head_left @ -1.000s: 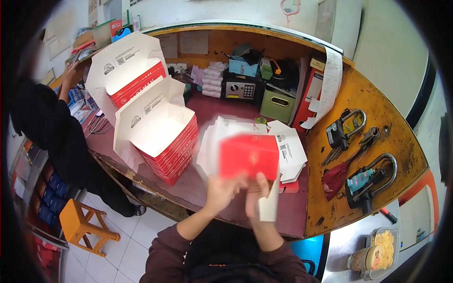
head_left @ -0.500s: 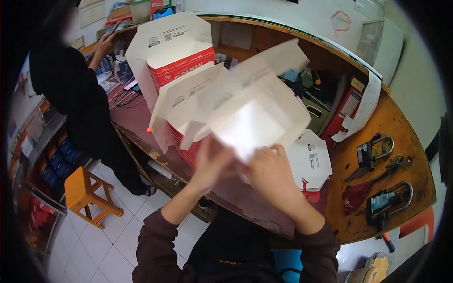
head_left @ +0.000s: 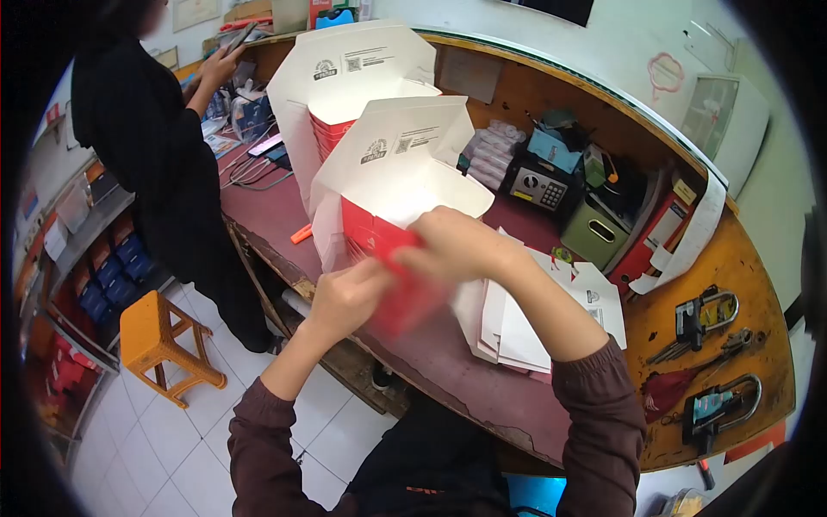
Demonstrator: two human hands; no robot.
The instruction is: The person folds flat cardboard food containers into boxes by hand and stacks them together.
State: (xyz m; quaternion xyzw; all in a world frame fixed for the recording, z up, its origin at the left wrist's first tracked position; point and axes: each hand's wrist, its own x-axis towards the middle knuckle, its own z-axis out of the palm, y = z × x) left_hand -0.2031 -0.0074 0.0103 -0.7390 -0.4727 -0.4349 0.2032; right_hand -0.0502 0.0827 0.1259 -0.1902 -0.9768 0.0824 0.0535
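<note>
A white-lined red carton [head_left: 413, 185] stands with its printed lid raised at the front of the desk, on top of other nested cartons. My left hand [head_left: 349, 297] is closed on the carton's red front flap [head_left: 401, 302], which is blurred. My right hand [head_left: 452, 246] is closed on the same flap, at the carton's near right corner. Behind stands another stack of opened cartons [head_left: 353, 86]. To the right of my hands, flat white cartons [head_left: 521, 323] lie on the desk, partly covered by my right forearm.
Another person [head_left: 164, 164] stands at the left, holding a phone. An orange stool [head_left: 164, 340] is on the tiled floor. A small safe [head_left: 538, 185], a green box [head_left: 594, 233] and padlocks [head_left: 706, 409] lie to the right.
The carton has come down from a tilted, blurred position onto the front stack. Both hands have moved to its red front flap. The view has shifted, and more of the flat cartons shows.
</note>
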